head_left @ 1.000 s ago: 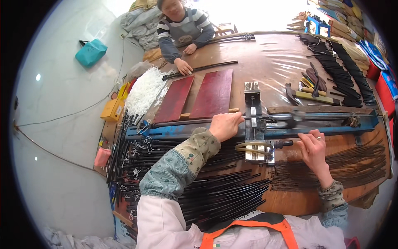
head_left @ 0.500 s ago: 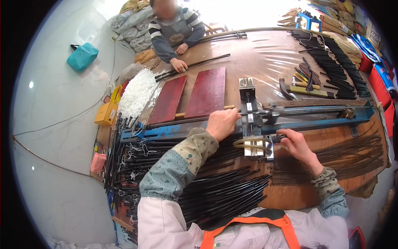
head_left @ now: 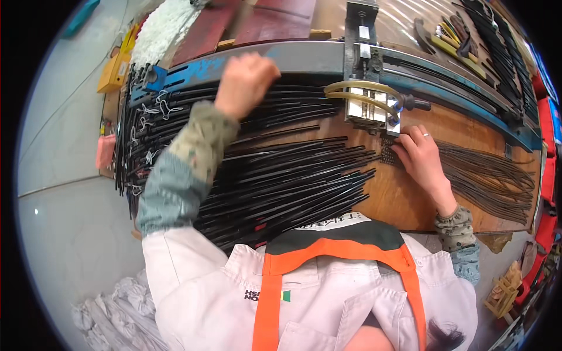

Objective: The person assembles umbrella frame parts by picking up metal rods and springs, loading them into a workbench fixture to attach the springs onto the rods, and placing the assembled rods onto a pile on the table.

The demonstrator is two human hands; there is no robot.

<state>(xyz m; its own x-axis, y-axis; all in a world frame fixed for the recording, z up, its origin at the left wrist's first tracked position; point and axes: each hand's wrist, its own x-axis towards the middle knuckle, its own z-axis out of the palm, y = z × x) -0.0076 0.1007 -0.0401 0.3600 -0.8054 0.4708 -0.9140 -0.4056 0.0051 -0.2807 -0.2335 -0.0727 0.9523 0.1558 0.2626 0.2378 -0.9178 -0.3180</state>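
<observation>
My left hand (head_left: 246, 85) is raised over black rods (head_left: 281, 102) in front of a long blue-grey metal rail (head_left: 293, 58). Motion smears its curled fingers, so I cannot tell whether they hold anything. On the right, my right hand (head_left: 420, 155) reaches down to the near ends of thin brown rods (head_left: 486, 169). Its fingers are bent close together there, and their tips hide what is between them. Just beyond it stands a metal clamping device (head_left: 369, 108) with yellowish hoses (head_left: 351, 88) and a black handle (head_left: 418, 105), mounted across the rail.
More black rods (head_left: 275, 181) lie in a pile nearest me. White strings (head_left: 161, 105) hang from rod ends at the left. Dark red boards (head_left: 275, 20) and white material (head_left: 164, 32) are at the back. A hammer (head_left: 456, 50) lies at the far right.
The view has tilted downward. My left hand has left the clamping device and moved left over the black rods. My right hand has let go of the black handle and reached the thin brown rods.
</observation>
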